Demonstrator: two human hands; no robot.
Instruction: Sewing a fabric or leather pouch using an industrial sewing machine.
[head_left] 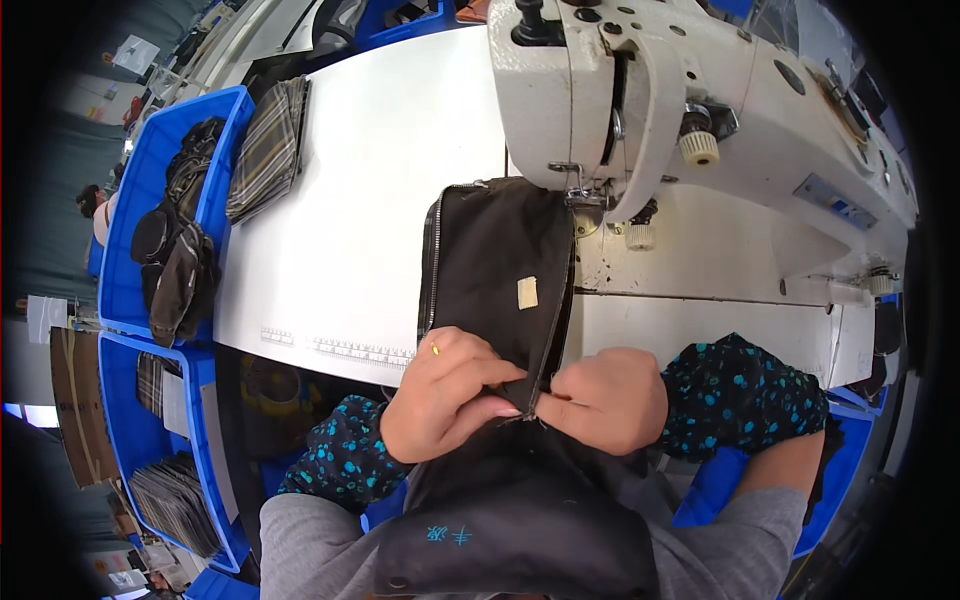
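A dark brown fabric piece [484, 265] with a zipper along its left edge and a small beige patch [527, 292] lies beneath the white sewing machine's presser foot [592, 205] and extends toward my body. My left hand [442, 392], wearing a ring, pinches the near end of the fabric at its right edge. My right hand [607, 400] is closed on the same edge just to the right, its fingertips close to those of my left hand. The exact grip under the fingers is partly hidden.
Blue bins [113, 270] at the left hold dark pouches and cut pieces. A plaid fabric stack [266, 150] lies on the white tabletop [370, 160]. The machine's body [780, 140] spans the upper right. Another person [92, 208] is at the far left. More blue bins flank the lower right.
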